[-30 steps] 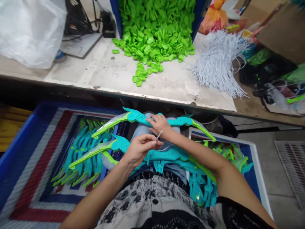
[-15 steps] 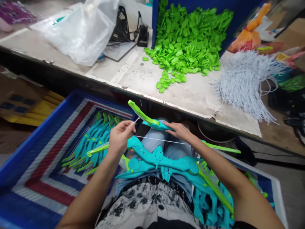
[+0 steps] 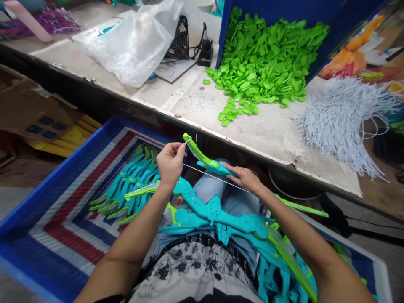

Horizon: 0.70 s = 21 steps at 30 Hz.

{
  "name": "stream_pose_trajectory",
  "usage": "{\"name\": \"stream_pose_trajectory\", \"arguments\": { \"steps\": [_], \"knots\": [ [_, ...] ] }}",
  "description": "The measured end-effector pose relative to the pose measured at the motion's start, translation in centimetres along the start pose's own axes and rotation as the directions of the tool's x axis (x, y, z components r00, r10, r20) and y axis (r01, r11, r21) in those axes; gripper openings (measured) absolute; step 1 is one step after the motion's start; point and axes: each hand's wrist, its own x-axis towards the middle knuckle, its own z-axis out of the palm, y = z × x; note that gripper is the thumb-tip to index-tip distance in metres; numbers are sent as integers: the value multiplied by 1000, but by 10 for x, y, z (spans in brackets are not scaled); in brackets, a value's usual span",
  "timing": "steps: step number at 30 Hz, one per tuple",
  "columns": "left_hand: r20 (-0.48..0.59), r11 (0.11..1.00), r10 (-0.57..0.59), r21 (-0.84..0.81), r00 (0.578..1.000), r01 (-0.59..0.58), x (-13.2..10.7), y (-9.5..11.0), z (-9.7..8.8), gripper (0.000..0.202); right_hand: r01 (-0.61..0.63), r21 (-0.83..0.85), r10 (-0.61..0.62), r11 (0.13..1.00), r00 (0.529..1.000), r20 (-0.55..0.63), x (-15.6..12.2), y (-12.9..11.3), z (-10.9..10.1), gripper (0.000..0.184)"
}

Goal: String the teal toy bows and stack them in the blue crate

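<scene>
Left hand (image 3: 172, 164): grip together, thumb and finger clamped on the end of a white string (image 3: 217, 179) at the green tip of a toy bow (image 3: 223, 169). Right hand (image 3: 245, 179): grip closed round the bow's teal middle. Bow slants between the hands, string stretched below the left grip towards the right forearm, which hides part of the far limb.

Change: half a second ago the pinched string end stood just short of the tip; now it is up against it. A second ago the bow lay level and the left hand was beside the right wrist.

Below both grips, on the lap: more bows (image 3: 205, 210), crowding the space under the string. Left of the left grip: blue crate (image 3: 22, 227), stacked bows (image 3: 128, 183) inside. Right of the right grip, low: white-rimmed crate (image 3: 385, 273), partly behind the forearm.

Just beyond the bow tip: edge of the surface (image 3: 189, 99). On it, past the grips: green pieces (image 3: 268, 63) spilling from a blue bin (image 3: 347, 19); bundle of white strings (image 3: 344, 122) farther right; plastic bag (image 3: 135, 46) and fan (image 3: 179, 40) farther left.
</scene>
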Motion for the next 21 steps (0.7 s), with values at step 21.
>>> {"name": "stream_pose_trajectory", "arguments": {
  "steps": [21],
  "knots": [
    [272, 925, -167, -289, 948, 245, 14, 4, -2, 40, 17, -33, -18, 999, 999, -30, -10, -1, 6, 49]
  ]
}}
